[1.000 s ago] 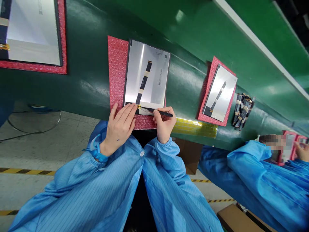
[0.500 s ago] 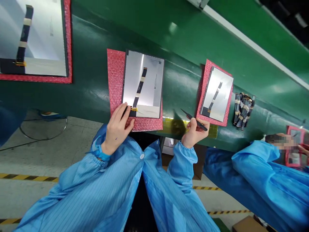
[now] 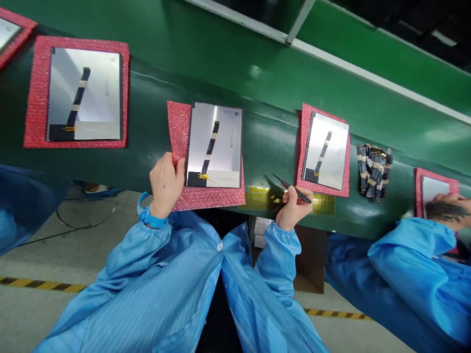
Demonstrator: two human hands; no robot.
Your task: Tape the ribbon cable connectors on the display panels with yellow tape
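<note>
Your left fingers (image 3: 167,166) are resting on the pink bubble wrap (image 3: 178,130), a bit curled and holding nothing, just beside the lower left corner of a screen panel (image 3: 196,142). Your right fingers (image 3: 296,197) are pinching narrow around a pair of black tweezers (image 3: 290,187). The tweezer tips are pointing up and to the left, away from that panel, above a yellow sheet of tape (image 3: 259,197). I can't tell if the tips are touching each other.

The panel is lying flat on its pad on the green belt (image 3: 147,63), with its silver back facing up. A dark ribbon cable (image 3: 210,149) is lying along that back, and a small gold tab (image 3: 203,176) is sitting at its lower end, close to your left hand but not touching it.

As for what is done, the panels on both sides are showing the same cable and gold tab. As for what is left, a bundle of loose cables (image 3: 373,172) is lying on the belt past the right panel (image 3: 336,152), and a co-worker's hand (image 3: 447,206) is resting on another panel farther along.
</note>
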